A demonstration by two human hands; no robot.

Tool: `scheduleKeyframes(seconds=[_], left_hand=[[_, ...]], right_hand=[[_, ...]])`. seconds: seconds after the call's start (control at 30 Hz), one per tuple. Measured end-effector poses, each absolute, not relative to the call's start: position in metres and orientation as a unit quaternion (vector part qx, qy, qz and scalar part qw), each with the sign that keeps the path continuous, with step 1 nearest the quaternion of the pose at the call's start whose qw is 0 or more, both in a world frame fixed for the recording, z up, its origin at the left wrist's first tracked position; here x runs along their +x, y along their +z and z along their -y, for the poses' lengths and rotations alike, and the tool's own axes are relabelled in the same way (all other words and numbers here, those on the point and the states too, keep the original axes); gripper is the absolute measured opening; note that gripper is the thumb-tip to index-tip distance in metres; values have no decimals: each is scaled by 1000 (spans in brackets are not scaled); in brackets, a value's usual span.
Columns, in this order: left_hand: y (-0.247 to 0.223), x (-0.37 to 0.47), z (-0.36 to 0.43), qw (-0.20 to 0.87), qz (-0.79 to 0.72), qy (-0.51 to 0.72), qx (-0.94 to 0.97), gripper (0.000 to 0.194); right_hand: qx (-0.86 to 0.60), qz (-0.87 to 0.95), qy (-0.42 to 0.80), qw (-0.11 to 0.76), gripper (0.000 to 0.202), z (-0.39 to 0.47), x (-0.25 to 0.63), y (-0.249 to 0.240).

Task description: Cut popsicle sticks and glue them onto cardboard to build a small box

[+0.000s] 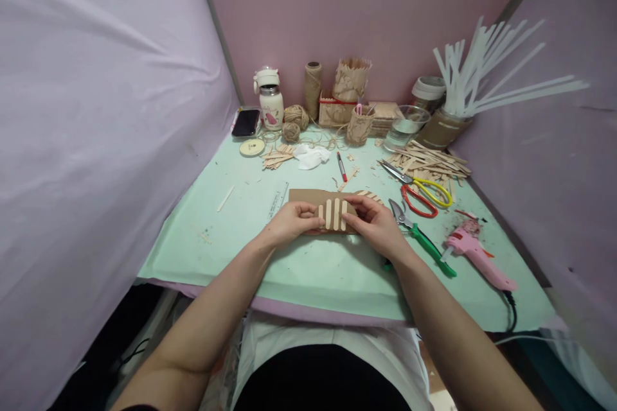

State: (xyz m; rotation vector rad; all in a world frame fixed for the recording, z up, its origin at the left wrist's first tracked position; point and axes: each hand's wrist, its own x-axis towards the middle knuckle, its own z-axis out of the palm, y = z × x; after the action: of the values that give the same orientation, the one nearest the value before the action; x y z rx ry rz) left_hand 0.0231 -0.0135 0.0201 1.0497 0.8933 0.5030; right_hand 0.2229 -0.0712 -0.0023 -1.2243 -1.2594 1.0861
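Note:
Between my two hands is a small rounded cardboard piece (332, 215) with several pale wooden sticks lying side by side across it. My left hand (301, 218) pinches its left edge, and my right hand (369, 218) grips the right edge with the thumb on top. Behind it lies a larger brown cardboard sheet (301, 195) on the green table cover. Another striped piece with sticks (371, 195) shows partly beyond my right fingers.
Green-handled pruners (427, 246), scissors (429, 189) and a pink glue gun (477, 257) lie on the right. A stick pile (429, 164), glass bowl (407, 127), twine balls (295, 117), white bottle (271, 106) and phone (246, 122) stand or lie farther back. A ruler (278, 200) is left of the cardboard.

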Motion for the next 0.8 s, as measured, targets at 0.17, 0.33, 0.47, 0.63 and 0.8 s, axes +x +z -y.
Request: scheduleKeyframes(seconds=[0.17, 0.33, 0.47, 0.63, 0.8], left_hand=[[20, 23, 14, 744, -411, 232, 472, 17], [17, 22, 12, 744, -410, 242, 469, 20], [15, 22, 10, 743, -413, 241, 469, 27], [15, 21, 10, 738, -418, 235, 475, 31], [17, 20, 12, 752, -402, 221, 474, 31]], right_hand=[[-511, 520, 453, 512, 40, 72, 223, -2], [-507, 521, 455, 514, 39, 71, 223, -3], [-518, 521, 448, 509, 39, 72, 223, -2], [-523, 513, 457, 504, 38, 73, 222, 1], [-527, 470, 499, 502, 40, 73, 222, 6]])
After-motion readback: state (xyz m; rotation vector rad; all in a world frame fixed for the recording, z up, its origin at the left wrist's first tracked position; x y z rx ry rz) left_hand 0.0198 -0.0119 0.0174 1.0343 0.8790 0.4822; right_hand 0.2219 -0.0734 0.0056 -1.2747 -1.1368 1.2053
